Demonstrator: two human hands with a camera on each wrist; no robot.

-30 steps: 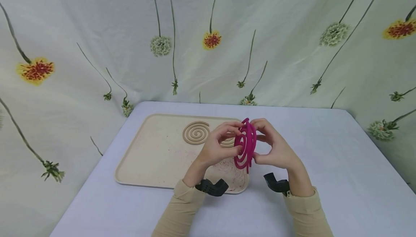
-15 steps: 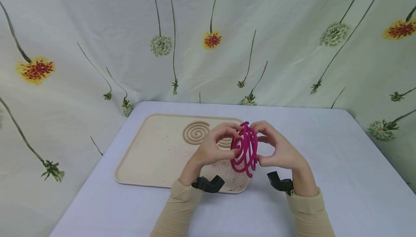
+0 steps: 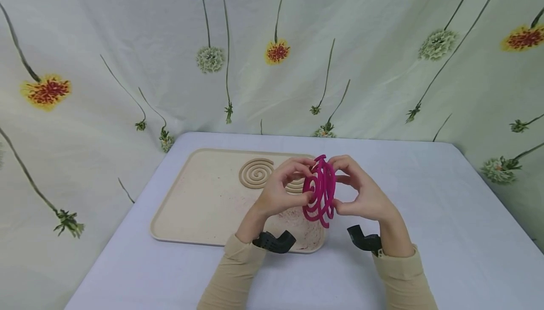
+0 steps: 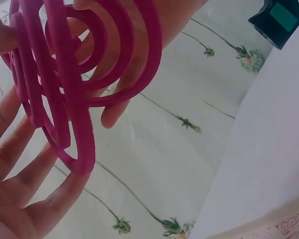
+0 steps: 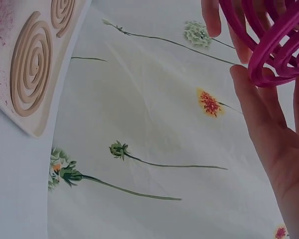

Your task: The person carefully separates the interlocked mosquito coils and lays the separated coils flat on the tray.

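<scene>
Between my two hands, raised above the table, is a pair of nested magenta mosquito coils (image 3: 325,187), seen nearly edge-on in the head view. My left hand (image 3: 278,191) pinches the left face, thumb low and fingers high. From the other side, my right hand (image 3: 366,194) grips the outer ring with curled fingers and thumb. In the left wrist view the magenta coil rings (image 4: 75,107) stand apart at the lower end, fingertips at their edges. The right wrist view catches only part of the magenta rings (image 5: 261,74) at the upper right corner.
A beige tray (image 3: 191,206) lies on the white table (image 3: 433,206), reddish crumbs scattered at its right. On it are two tan coils: one tan coil (image 3: 256,174) in full view, the other tan coil (image 3: 294,187) partly behind my left hand. Flowered cloth (image 3: 374,88) hangs behind.
The magenta coils dipped slightly and turned to show more of their face, then rose back a little. Both hands kept their grip throughout, with small shifts.
</scene>
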